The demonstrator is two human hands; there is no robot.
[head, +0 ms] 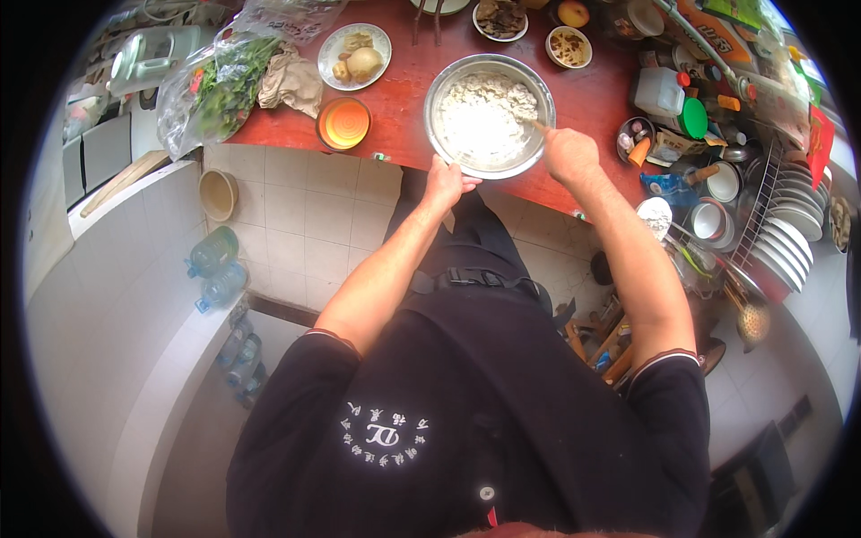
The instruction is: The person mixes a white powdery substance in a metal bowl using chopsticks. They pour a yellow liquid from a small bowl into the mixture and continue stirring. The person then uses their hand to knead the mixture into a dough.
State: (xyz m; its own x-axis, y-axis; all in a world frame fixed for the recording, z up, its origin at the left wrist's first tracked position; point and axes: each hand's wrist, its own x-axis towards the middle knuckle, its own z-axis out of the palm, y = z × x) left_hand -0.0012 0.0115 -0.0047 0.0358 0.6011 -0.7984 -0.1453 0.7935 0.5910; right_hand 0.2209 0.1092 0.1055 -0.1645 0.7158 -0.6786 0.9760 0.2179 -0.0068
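A stainless steel bowl (pixel 430 128) stands at the front edge of the red table (pixel 403 81). Inside it lies a white, floury mixture (pixel 481 114), clumped into lumps towards the upper right and very bright in the middle. My left hand (pixel 446 183) grips the near rim of the bowl, thumb on the edge and fingers beneath. At the right side, my right hand (pixel 570 156) is closed around a thin utensil (pixel 538 125), whose tip goes into the lumpy part; it looks like a chopstick or a handle, and most of it is hidden by the fist.
Left of the bowl are an orange-coloured bowl (pixel 344 124), a plate with food (pixel 329 75) and a plastic bag of greens (pixel 222 94). Small food bowls (pixel 568 47) stand behind. On the right are a cup with garlic (pixel 629 144), a white bowl of flour (pixel 655 215) and a dish rack (pixel 757 208).
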